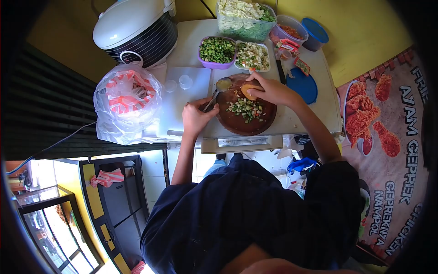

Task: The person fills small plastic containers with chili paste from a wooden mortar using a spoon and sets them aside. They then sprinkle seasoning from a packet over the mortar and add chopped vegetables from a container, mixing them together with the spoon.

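Note:
A spoon point(216, 97) is pinched in my left hand point(195, 117), its bowl over the left rim of a round brown mortar dish point(237, 126). My right hand point(273, 90) grips a rounded, orange-tan pestle point(249, 91) above the same dish. Under it lies a heap of chopped green and white vegetables point(247, 110). Reddish-brown smears mark the dish's surface near the pestle. Just behind the dish stand a purple tub of chopped greens point(217, 51) and a white tub of chopped mixed vegetables point(252, 56).
A rice cooker point(137, 34) and a plastic bag point(128, 102) stand at the left. Two small clear cups point(185, 82) rest on a white board point(175, 114). Rightward lie a black-handled knife point(280, 72) and a blue lid point(302, 86). Larger tubs point(246, 28) line the back.

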Tool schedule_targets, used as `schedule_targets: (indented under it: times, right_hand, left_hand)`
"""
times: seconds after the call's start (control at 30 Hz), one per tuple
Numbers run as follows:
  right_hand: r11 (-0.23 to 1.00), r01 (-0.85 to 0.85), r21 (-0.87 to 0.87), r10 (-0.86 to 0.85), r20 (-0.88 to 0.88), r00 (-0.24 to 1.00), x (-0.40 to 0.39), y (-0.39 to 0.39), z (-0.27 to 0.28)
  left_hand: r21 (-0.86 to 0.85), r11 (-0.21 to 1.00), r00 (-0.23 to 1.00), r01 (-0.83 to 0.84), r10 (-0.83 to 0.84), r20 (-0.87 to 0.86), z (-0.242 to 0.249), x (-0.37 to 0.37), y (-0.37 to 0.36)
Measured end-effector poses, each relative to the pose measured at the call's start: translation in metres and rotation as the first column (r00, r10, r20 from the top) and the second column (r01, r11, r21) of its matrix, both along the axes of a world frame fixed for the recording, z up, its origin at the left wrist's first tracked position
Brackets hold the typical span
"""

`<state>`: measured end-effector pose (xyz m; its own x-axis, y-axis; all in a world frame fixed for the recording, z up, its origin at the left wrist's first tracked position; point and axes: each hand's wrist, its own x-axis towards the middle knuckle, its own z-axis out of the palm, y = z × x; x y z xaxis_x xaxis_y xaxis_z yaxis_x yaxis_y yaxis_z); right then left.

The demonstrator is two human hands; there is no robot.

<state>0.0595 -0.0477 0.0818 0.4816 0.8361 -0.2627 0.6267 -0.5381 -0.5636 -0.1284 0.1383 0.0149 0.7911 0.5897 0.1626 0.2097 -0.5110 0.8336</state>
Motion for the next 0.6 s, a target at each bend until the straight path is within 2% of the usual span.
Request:
schedule_targets:
  times: [0.03,0.07,0.17,0.27,0.37,0.47,0.6]
  right_hand:
    - [0.998,0.042,-0.054,-0.050,-0.139,0.989,0.002,0.000,0.008]
    - [0.997,0.049,-0.060,-0.059,-0.188,0.980,0.007,-0.001,0.007]
    - [0.998,0.021,-0.056,-0.032,-0.199,0.979,0.013,0.001,0.007]
    - [0.997,-0.068,0.022,0.069,-0.043,0.997,0.018,0.001,0.000]
    - [0.967,-0.217,0.129,0.167,0.319,0.933,0.014,0.001,-0.015]
    - [0.994,-0.106,-0.001,0.100,0.341,0.935,-0.011,0.001,-0.003]
    - [0.999,-0.006,0.041,-0.015,0.502,0.865,-0.027,0.002,-0.017]
  left_hand:
    - [0.007,1.000,1.000,0.000,0.000,0.017,-0.002,0.000,0.000]
    - [0.013,1.000,0.999,-0.001,0.001,0.034,-0.003,0.000,0.000]
    - [0.001,1.000,0.999,0.002,-0.002,0.041,0.000,0.000,-0.001]
    - [0.047,0.999,0.998,0.009,-0.012,0.057,-0.004,0.000,0.001]
    - [0.054,0.998,0.997,0.023,-0.027,0.068,-0.001,-0.001,-0.001]
    - [0.059,0.998,0.998,0.014,-0.017,0.052,-0.004,0.000,0.000]
    - [0.039,0.999,0.999,0.023,-0.025,0.045,0.000,-0.001,-0.001]
